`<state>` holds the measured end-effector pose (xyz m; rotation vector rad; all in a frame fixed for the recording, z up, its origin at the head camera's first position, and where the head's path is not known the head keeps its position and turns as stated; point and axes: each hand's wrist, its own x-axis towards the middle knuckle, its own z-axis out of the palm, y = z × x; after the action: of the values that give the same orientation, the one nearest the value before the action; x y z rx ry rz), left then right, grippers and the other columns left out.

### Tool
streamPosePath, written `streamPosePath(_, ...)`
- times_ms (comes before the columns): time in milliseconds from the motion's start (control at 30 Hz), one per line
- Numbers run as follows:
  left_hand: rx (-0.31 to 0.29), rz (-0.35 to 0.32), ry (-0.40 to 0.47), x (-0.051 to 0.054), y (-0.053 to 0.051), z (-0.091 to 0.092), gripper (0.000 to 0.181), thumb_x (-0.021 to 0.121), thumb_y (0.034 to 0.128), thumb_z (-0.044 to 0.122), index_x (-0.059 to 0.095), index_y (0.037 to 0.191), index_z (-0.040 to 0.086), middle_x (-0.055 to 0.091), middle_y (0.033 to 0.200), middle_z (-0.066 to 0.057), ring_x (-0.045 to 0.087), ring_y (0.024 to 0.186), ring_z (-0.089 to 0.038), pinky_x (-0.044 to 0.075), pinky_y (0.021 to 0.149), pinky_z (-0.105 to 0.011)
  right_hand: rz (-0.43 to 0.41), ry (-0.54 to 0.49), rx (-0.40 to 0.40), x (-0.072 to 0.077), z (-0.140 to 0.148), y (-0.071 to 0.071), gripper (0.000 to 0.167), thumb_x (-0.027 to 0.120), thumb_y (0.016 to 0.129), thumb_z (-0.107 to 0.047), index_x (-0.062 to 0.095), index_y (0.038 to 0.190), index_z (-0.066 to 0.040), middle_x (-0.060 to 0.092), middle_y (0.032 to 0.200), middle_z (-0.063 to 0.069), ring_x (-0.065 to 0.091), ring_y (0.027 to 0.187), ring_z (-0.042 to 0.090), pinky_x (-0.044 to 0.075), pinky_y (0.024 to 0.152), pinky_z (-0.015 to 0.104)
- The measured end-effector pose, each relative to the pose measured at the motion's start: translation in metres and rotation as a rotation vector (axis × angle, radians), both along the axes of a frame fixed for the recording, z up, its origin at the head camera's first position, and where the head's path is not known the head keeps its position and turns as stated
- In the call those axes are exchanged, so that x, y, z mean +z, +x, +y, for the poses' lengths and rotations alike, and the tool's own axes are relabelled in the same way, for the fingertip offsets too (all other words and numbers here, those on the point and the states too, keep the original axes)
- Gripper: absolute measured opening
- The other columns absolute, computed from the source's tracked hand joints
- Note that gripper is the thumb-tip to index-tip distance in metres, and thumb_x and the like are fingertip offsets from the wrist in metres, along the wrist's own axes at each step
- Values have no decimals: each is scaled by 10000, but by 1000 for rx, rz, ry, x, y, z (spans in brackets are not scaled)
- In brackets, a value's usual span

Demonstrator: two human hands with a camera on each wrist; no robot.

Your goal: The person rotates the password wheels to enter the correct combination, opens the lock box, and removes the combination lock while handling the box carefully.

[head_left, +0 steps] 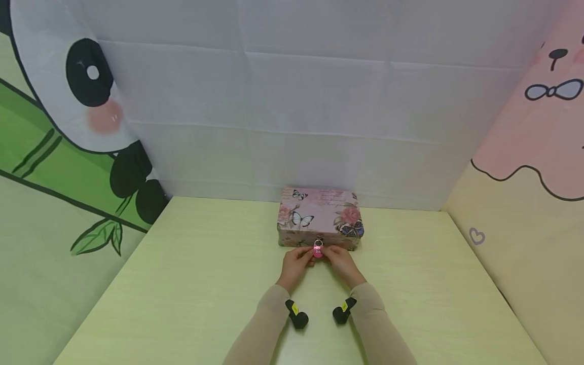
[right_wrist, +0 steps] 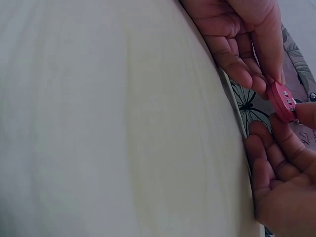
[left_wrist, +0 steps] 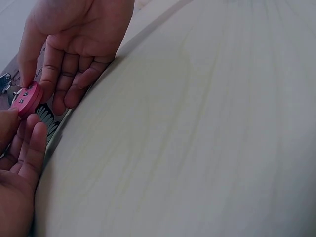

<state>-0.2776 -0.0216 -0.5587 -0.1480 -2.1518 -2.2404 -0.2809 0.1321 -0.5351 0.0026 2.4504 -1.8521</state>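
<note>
A pink padlock (head_left: 318,252) with a metal shackle is at the front clasp of a pink tin box (head_left: 315,208) printed with butterflies and roses. My left hand (head_left: 294,267) pinches the padlock from the left, while my right hand (head_left: 344,265) holds its right side between thumb and fingers. Small number dials show on the pink padlock (left_wrist: 27,98) in the left wrist view and on the padlock (right_wrist: 282,101) in the right wrist view. The remaining fingers of both hands are loosely bent below it. Whether the shackle is locked cannot be told.
The box stands at the back of a pale yellow table (head_left: 205,263), near a white cloth backdrop (head_left: 310,111). Cartoon-printed panels stand on the left and right. Black wrist devices (head_left: 297,315) hang at the inner side of both beige sleeves.
</note>
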Motion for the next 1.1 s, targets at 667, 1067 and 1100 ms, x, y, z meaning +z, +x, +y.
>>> streamPosePath(667,2,2,7,6,4,0,210,610,971,-12,661,1100,-170,702,899,-249,655,700,-124,599,662,-247,54,-28,42,16,0,11,201,559,978,-41,631,927,139,623,830,170,535,778,218,430,656,259)
streamPosePath(1067,0,20,-6,7,4,0,201,602,972,-24,657,1094,-174,696,902,-273,676,725,-182,604,665,-268,46,42,16,-1,1,2,223,560,993,-100,671,968,91,632,851,82,522,787,164,434,670,256)
streamPosePath(1100,3,10,-5,3,2,0,203,608,973,-13,664,1098,-162,701,901,-256,669,720,-155,599,662,-249,46,47,18,-1,1,2,227,557,996,-104,671,968,90,630,852,79,520,788,163,434,670,257)
